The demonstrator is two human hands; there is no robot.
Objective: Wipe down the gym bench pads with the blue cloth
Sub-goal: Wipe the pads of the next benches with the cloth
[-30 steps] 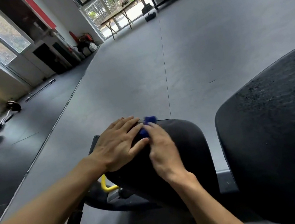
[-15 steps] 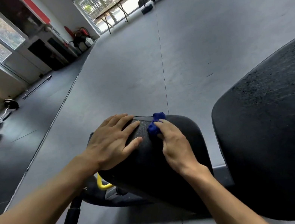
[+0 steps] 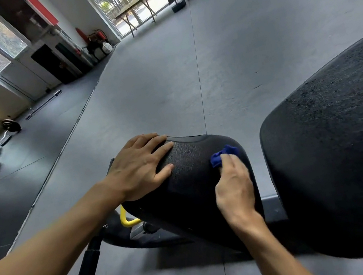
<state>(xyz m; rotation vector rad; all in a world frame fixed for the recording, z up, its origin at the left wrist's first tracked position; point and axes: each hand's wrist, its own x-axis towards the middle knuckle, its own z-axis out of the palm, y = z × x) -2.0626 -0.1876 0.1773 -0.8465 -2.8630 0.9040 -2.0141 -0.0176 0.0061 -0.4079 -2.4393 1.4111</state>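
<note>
two pads showing: left hand [image 3: 138, 166] lying flat, fingers straight, on the seat pad [image 3: 191, 184]; right hand [image 3: 232, 186] clutching the blue cloth [image 3: 223, 155] against its right edge. back pad [image 3: 342, 145] beside; barbell [image 3: 43, 104] lying on the floor [image 3: 189, 75] well apart.

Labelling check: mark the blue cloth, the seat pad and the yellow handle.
blue cloth [image 3: 223, 156]: head view, bunched part showing past the fingers.
seat pad [image 3: 191, 172]: head view, bare top between the hands.
yellow handle [image 3: 126, 219]: head view, bend under the pad.
</note>
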